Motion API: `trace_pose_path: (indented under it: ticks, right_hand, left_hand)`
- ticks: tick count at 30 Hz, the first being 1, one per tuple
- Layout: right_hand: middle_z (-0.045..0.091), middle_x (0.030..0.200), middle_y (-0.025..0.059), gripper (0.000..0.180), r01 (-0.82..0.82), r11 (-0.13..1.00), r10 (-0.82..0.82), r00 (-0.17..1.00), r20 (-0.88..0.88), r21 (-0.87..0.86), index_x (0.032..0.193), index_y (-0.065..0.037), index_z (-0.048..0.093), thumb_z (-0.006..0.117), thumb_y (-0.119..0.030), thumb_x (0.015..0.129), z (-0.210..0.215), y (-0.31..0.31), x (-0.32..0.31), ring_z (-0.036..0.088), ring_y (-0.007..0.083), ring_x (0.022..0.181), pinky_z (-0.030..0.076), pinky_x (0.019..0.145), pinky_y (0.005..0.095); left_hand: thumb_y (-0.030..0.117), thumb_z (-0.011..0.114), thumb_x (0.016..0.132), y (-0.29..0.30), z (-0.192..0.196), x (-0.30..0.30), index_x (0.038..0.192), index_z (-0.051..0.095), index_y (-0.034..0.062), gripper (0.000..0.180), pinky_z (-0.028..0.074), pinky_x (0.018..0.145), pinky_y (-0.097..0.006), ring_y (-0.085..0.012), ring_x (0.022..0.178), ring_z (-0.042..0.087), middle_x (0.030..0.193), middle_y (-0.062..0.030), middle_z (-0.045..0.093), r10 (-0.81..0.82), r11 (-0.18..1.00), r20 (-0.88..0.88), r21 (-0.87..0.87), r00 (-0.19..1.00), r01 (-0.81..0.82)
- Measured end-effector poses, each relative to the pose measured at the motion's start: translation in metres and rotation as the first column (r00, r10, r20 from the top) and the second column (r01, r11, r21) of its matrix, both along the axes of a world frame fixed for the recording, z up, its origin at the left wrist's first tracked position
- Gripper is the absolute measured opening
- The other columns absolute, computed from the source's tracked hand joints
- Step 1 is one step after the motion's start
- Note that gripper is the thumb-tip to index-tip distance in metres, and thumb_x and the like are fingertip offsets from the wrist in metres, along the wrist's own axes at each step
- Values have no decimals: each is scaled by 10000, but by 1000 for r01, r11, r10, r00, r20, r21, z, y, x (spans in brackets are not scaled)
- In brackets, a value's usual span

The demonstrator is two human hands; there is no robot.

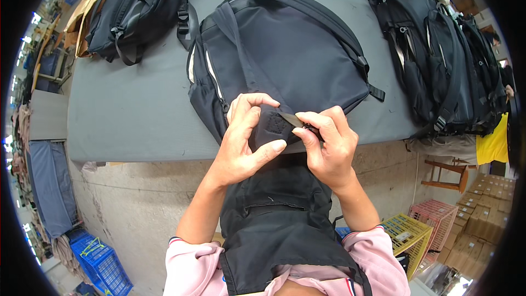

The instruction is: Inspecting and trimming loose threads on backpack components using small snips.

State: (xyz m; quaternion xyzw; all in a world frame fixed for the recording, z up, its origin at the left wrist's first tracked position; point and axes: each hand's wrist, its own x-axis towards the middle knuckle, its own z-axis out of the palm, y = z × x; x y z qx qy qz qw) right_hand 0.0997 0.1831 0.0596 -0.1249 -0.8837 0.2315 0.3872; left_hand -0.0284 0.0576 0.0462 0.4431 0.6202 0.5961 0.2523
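Observation:
A black backpack [296,49] lies on the grey table in front of me, its white-edged zipper along the left side. My left hand [241,137] holds a padded black strap [275,125] of this backpack near the table's front edge, fingers behind it and thumb stretched out. A small textured patch shows on the strap. Between thumb and fingertips, my right hand [330,141] pinches a small dark flat piece [291,119] with a narrow tip, which meets the strap. Its rear part is hidden in my fingers, so its kind is unclear.
On the grey table [131,115], another black backpack [142,11] lies at the far left, and several more black backpacks [438,55] stand at the right. A yellow cloth [493,140] hangs beside them. Below right are yellow [408,235] and pink crates [433,216]; a blue crate [101,263] stands lower left.

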Motion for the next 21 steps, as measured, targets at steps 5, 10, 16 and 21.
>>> trace_pose_path:
  ticks: [5,10,16,21]
  right_hand:
    - [544,738,51,207,-13,993,12,1000,-9,-120,913,-60,642,726,-81,725,-4,-3,2,547,194,545,422,472,295]
    - [544,769,60,169,-19,969,10,999,-39,-248,889,-40,630,708,-25,741,-1,-5,3,540,173,565,447,516,272]
    - [480,814,15,189,-39,763,-64,989,-136,-645,937,-19,583,675,21,777,-9,2,25,484,78,710,399,610,200]
    - [389,694,-47,273,-52,638,-6,997,-73,-768,994,-41,558,712,6,774,-17,-16,29,326,31,584,297,529,171]
  left_hand:
    - [353,716,703,-1,0,0,964,568,-18,477,248,991,-391,-272,1081,395,1155,-119,474,-10,1000,-16,-16,1000,10]
    - [405,724,687,-2,-2,-2,961,565,-23,532,245,995,-392,-277,1089,392,1165,-128,472,-12,1000,-79,-11,997,11]
    - [366,552,852,9,1,-13,1008,564,-6,404,200,1026,-398,-259,1117,402,1215,-116,479,-110,992,-121,43,987,115]
    - [253,533,889,54,-3,-19,1062,651,109,255,149,1039,-504,-246,1207,385,1191,-74,517,-107,989,-496,-139,861,43]
